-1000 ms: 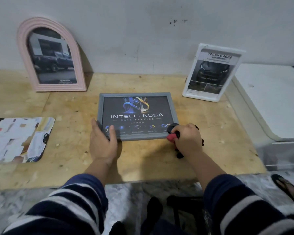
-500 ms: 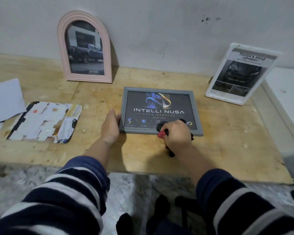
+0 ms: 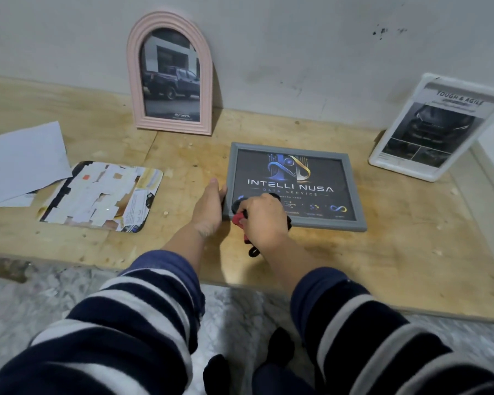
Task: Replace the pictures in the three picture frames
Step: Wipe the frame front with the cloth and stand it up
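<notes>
Scuffed plywood tabletop (image 3: 382,252) against a grey wall (image 3: 297,52). At centre, the flat grey rectangular frame (image 3: 357,206): left hand (image 3: 208,209) rests open-fingered at its 9 o'clock edge; right hand (image 3: 264,220) grips a red-and-black tool (image 3: 240,219).

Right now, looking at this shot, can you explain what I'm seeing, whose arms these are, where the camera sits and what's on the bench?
No machine here: a person wears the camera on their head, so it looks down at their own striped sleeves and hands. On the wooden bench a grey frame lies flat. The left hand rests against its left edge; the right hand grips a red-and-black tool over its near-left corner. A pink arched frame and a white frame lean on the wall. At left lie a collage board and loose paper.
</notes>
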The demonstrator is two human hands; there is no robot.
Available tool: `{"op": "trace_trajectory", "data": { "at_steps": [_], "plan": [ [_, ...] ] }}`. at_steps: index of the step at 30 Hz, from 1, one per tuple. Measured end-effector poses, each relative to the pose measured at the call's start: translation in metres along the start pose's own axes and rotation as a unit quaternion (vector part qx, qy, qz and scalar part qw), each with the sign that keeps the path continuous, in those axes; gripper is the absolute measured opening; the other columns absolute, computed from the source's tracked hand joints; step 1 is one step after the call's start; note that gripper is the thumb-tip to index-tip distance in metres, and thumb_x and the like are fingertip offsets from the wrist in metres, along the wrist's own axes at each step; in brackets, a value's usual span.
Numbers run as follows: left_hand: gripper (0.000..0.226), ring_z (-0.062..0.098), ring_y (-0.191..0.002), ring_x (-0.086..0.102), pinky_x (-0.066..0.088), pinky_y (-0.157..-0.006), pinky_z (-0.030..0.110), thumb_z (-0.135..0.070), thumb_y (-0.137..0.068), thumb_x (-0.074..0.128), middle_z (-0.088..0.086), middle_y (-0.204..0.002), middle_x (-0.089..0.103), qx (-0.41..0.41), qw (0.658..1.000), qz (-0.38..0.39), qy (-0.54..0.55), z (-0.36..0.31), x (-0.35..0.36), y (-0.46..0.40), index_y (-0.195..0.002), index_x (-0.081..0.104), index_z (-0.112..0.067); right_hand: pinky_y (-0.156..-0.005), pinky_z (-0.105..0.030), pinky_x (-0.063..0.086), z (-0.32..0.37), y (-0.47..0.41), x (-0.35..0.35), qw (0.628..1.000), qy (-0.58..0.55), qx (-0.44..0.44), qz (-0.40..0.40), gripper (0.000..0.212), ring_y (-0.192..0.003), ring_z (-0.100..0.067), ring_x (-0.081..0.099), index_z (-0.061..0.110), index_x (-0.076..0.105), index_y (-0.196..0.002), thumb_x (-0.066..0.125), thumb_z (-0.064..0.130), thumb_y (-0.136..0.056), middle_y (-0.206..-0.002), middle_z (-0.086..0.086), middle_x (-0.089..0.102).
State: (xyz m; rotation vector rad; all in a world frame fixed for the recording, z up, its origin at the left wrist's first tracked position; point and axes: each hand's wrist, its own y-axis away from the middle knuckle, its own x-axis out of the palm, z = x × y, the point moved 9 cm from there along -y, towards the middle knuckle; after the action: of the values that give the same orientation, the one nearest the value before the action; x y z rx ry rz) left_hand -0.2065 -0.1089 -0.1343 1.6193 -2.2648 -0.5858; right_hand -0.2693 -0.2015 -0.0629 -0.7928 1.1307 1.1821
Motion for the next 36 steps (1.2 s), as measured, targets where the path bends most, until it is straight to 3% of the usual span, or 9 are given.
{"op": "trace_trajectory", "data": {
  "at_steps": [3,6,11,14,19,24,29,31,36],
  "plan": [
    [0.056,0.003,-0.093,0.051,0.032,-0.097,0.028,-0.053,-0.1,0.024,-0.008,-0.132,0.054,-0.014,0.998,0.026,0.061,0.002,0.003,-0.001,-0.139,0.046,-0.02,-0.081,-0.031,0.039,0.02,-0.004,0.003,1.0,0.018,-0.019,-0.009,0.018,-0.099,-0.023,0.052,0.022,0.07,-0.101,0.057,0.014,-0.092,-0.074,0.003,0.041],
    [0.056,0.006,-0.1,0.052,0.031,-0.108,0.034,-0.062,-0.095,0.027,-0.006,-0.136,0.053,-0.024,0.994,0.046,0.092,0.002,0.004,-0.004,-0.124,0.059,-0.026,-0.079,-0.032,0.044,0.018,-0.008,0.008,0.999,-0.037,0.007,0.005,0.015,-0.095,-0.021,0.054,0.025,0.071,-0.096,0.062,0.017,-0.089,-0.079,0.003,0.053],
    [0.048,0.014,-0.109,0.054,0.036,-0.095,0.029,-0.045,-0.102,0.024,0.002,-0.128,0.058,0.036,0.995,-0.003,-0.088,-0.013,-0.006,0.002,-0.129,0.054,-0.019,-0.08,-0.022,0.045,-0.027,-0.011,-0.001,0.956,-0.269,0.115,-0.016,0.021,-0.093,-0.011,0.06,0.026,0.073,-0.101,0.073,0.017,-0.082,-0.1,0.007,0.069],
    [0.047,0.025,-0.125,0.051,0.039,-0.099,0.031,-0.025,-0.101,0.039,0.005,-0.139,0.053,0.102,0.959,-0.053,-0.258,-0.023,-0.01,0.002,-0.147,0.033,-0.016,-0.086,-0.017,0.042,-0.074,-0.013,-0.025,0.929,-0.324,0.171,-0.058,0.036,-0.099,-0.012,0.06,0.018,0.068,-0.116,0.075,0.013,-0.081,-0.111,0.001,0.068],
    [0.055,0.025,-0.124,0.052,0.043,-0.103,0.042,-0.02,-0.095,0.048,0.002,-0.139,0.052,0.1,0.946,-0.09,-0.295,-0.04,0.0,-0.029,-0.147,0.03,-0.019,-0.103,-0.031,0.042,-0.158,-0.036,-0.071,0.946,-0.221,0.217,-0.092,0.041,-0.117,-0.024,0.059,0.011,0.066,-0.121,0.075,0.016,-0.081,-0.123,-0.008,0.066],
    [0.06,0.031,-0.129,0.044,0.04,-0.105,0.046,-0.017,-0.094,0.05,0.01,-0.144,0.042,0.126,0.916,-0.125,-0.36,-0.065,0.014,-0.059,-0.149,0.028,-0.016,-0.087,-0.028,0.04,-0.217,-0.07,-0.094,0.963,-0.119,0.223,-0.097,0.038,-0.112,-0.028,0.054,0.009,0.062,-0.126,0.065,0.02,-0.09,-0.124,-0.012,0.056],
    [0.046,0.034,-0.125,0.041,0.036,-0.099,0.047,-0.021,-0.094,0.044,0.013,-0.137,0.043,0.1,0.872,-0.171,-0.449,-0.073,0.027,-0.084,-0.14,0.042,-0.017,-0.057,-0.009,0.033,-0.254,-0.114,-0.089,0.976,-0.073,0.2,-0.037,0.025,-0.078,-0.016,0.055,0.004,0.062,-0.114,0.057,0.007,-0.09,-0.103,-0.002,0.059],
    [0.045,0.033,-0.124,0.041,0.034,-0.099,0.046,-0.022,-0.094,0.044,0.012,-0.135,0.043,0.093,0.864,-0.182,-0.46,-0.068,0.028,-0.086,-0.14,0.044,-0.02,-0.065,-0.024,0.04,-0.257,-0.122,-0.079,0.981,-0.039,0.19,0.016,0.021,-0.083,-0.022,0.058,0.008,0.068,-0.103,0.057,0.008,-0.086,-0.094,-0.005,0.064],
    [0.046,0.032,-0.121,0.041,0.033,-0.096,0.043,-0.021,-0.092,0.049,0.009,-0.132,0.047,0.105,0.864,-0.223,-0.439,-0.064,0.022,-0.088,-0.137,0.048,-0.027,-0.08,-0.035,0.049,-0.263,-0.136,-0.069,0.983,-0.043,0.174,0.03,0.021,-0.096,-0.028,0.06,0.013,0.073,-0.1,0.059,0.01,-0.085,-0.104,-0.01,0.069]
  ]
}}
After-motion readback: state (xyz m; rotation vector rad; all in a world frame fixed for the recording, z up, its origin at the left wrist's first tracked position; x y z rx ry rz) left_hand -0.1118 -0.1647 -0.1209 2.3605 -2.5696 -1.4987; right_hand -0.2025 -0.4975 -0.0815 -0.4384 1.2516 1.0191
